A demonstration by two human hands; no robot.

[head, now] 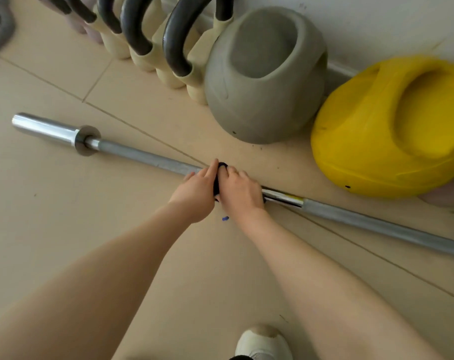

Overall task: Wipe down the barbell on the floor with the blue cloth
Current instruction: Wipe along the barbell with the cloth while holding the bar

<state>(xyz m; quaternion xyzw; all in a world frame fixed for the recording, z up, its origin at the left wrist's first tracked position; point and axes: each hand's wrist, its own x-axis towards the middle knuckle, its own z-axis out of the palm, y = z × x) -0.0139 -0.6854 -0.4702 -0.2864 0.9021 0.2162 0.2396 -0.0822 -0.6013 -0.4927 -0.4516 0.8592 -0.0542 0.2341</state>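
A long grey barbell (pixel 142 157) lies on the tiled floor, running from its chrome sleeve at the left down to the right edge. Both of my hands are together on the middle of its shaft. My left hand (pixel 194 193) and my right hand (pixel 240 190) cover a dark cloth (pixel 216 185), seen only as a narrow dark strip between them. A small blue corner of it peeks out below the hands. The fingers of both hands curl over the cloth and the bar. The shaft under the hands is hidden.
A big grey kettlebell (pixel 264 79) and a yellow kettlebell (pixel 387 131) stand just behind the bar by the wall. A row of cream kettlebells with black handles (pixel 153 45) stands further left. My white shoe (pixel 262 344) is at the bottom edge.
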